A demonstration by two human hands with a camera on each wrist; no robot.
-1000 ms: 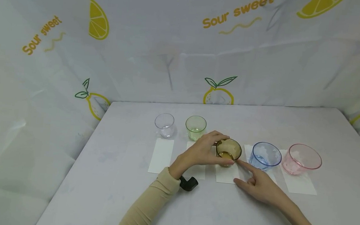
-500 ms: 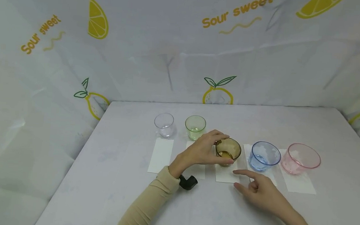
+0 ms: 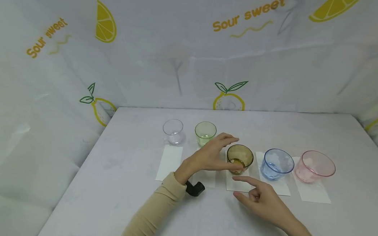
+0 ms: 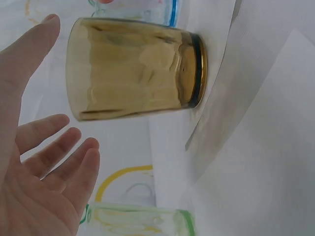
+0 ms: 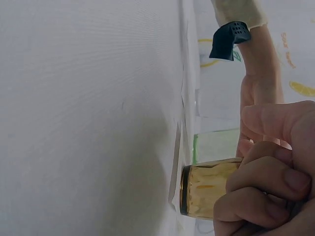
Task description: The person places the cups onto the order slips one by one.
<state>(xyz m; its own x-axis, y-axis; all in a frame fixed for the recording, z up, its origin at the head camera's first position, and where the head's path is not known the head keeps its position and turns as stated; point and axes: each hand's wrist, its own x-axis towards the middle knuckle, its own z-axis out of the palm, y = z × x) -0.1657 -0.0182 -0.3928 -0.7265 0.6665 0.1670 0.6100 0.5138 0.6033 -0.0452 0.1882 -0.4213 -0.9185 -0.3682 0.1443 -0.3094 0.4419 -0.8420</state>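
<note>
An amber glass cup [image 3: 240, 153] stands upright on a white paper strip [image 3: 236, 187]. My left hand [image 3: 208, 154] is spread around its left side, with thumb and fingers wide apart. In the left wrist view, a gap shows between those fingers and the cup. My right hand [image 3: 265, 204] hovers in front of the strip, empty. Its index finger and thumb point forward, while the other fingers curl toward the palm. To the right of the amber cup stand a blue cup [image 3: 277, 165] and a pink cup [image 3: 315, 165], each on its own strip.
Behind the left strips stand a clear cup [image 3: 173, 131] and a green cup [image 3: 205, 131]. A bare paper strip [image 3: 169, 163] lies in front of the clear one. Lemon-printed white cloth [image 3: 166, 59] hangs behind the table [image 3: 135, 143].
My left hand has loosened from the amber cup, its fingers lifting off the rim. My right index finger has drawn back from the cup, and that hand has shifted left and nearer the front.
</note>
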